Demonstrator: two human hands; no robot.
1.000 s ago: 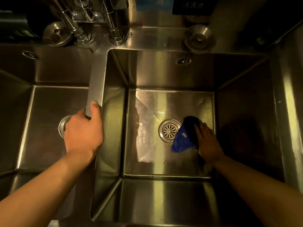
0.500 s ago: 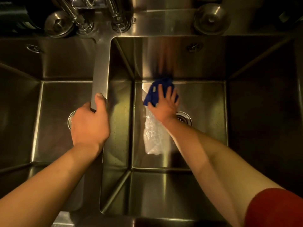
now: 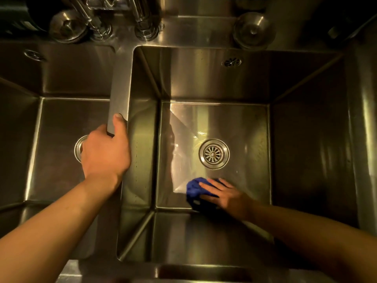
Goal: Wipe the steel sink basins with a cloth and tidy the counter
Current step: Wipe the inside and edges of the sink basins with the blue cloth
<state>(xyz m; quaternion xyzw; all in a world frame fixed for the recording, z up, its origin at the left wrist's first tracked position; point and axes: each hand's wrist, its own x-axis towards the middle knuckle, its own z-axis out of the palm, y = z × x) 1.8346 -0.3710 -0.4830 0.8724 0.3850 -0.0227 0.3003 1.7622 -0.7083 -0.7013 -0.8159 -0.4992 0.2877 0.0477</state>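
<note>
Your right hand [image 3: 226, 196] pressed flat, fingers straight, on the blue cloth [image 3: 194, 189] just below the strainer drain [image 3: 214, 154], while your left hand [image 3: 106, 150] gripped the steel divider [image 3: 120, 88].

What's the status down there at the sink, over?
Left hand grips the divider between basins. Right hand presses the blue cloth flat on the right basin floor, near the front wall. Drain uncovered; nothing in the way.
</note>
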